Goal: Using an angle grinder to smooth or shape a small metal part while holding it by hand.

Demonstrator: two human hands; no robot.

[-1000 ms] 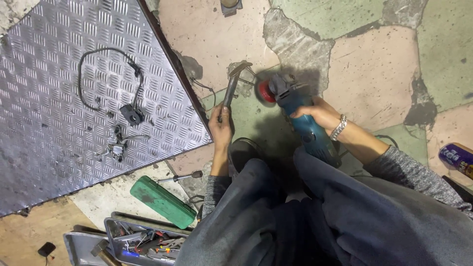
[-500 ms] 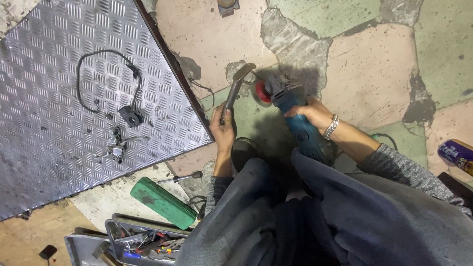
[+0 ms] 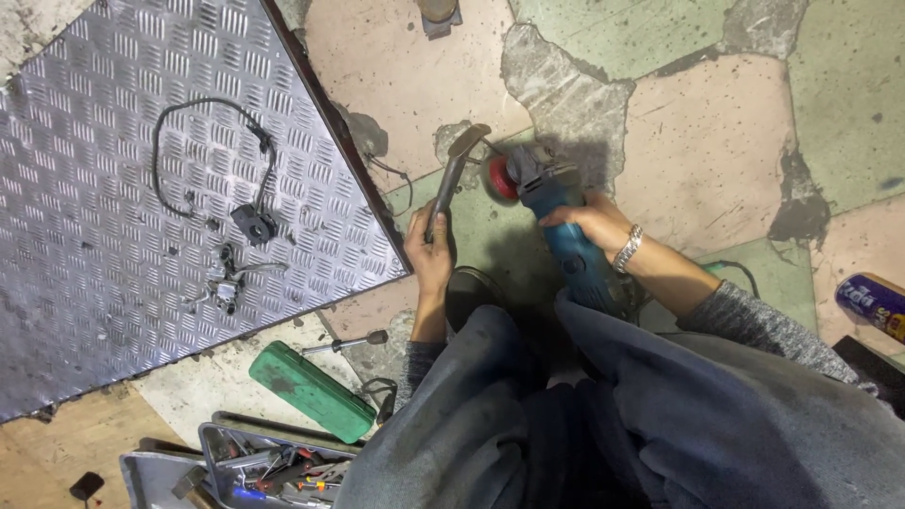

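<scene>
1. The left hand (image 3: 429, 254) is closed around the lower end of a bent metal bar (image 3: 451, 179), which lies on the floor (image 3: 716, 141) with its curved top end pointing away from the person.
2. The right hand (image 3: 592, 224) grips the blue body of an angle grinder (image 3: 556, 212); its red disc (image 3: 498, 177) sits just beside the bar's upper part, near the curved tip. Whether disc and bar touch cannot be told.
3. A bracelet (image 3: 628, 249) circles the right wrist.
4. To the left, the dark edge of a checker plate (image 3: 94, 236) runs diagonally, its near corner close to the left hand. A black cable (image 3: 203, 151) and small metal parts (image 3: 226, 283) lie on the plate.
5. Beyond bar and grinder the floor is open patchwork slab, with cracked grey mortar just behind the disc.
6. Nearer the person, left of the knees: a green case (image 3: 311, 391), a screwdriver (image 3: 344, 344) above it, and a tool tray (image 3: 255, 467) at the bottom edge.
7. A spray can (image 3: 872, 306) lies at the right edge, well apart from the hands.
</scene>
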